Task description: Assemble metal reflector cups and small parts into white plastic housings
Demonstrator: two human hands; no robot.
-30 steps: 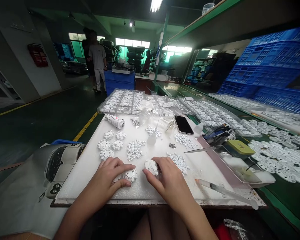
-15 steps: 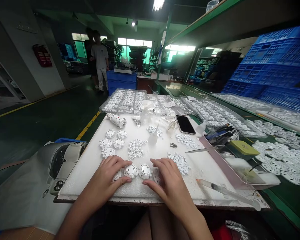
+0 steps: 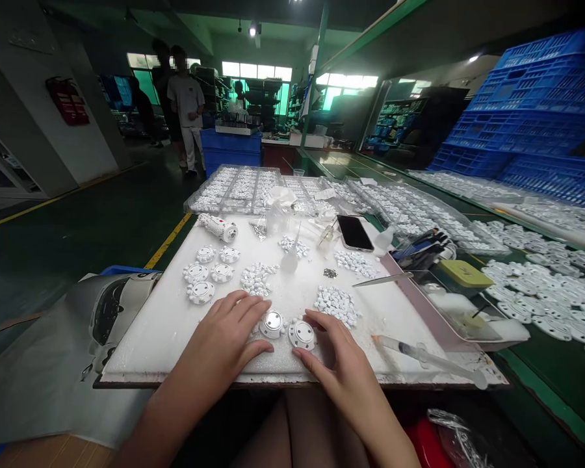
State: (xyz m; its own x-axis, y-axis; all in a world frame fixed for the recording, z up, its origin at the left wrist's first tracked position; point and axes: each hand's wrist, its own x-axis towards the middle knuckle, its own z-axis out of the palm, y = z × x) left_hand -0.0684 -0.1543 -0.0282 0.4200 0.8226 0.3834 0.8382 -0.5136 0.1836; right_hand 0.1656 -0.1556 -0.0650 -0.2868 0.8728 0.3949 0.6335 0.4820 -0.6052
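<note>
My hands, left and right, apart, curved around white discs; careless inward squeeze could knock edge pieces loose.

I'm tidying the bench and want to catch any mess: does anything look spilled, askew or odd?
Brownish marks dot the white board near the syringe, perhaps residue. The pointed metal tool lies askew, one end over the pink tray.

No readable text, no legible labels or signs
</note>
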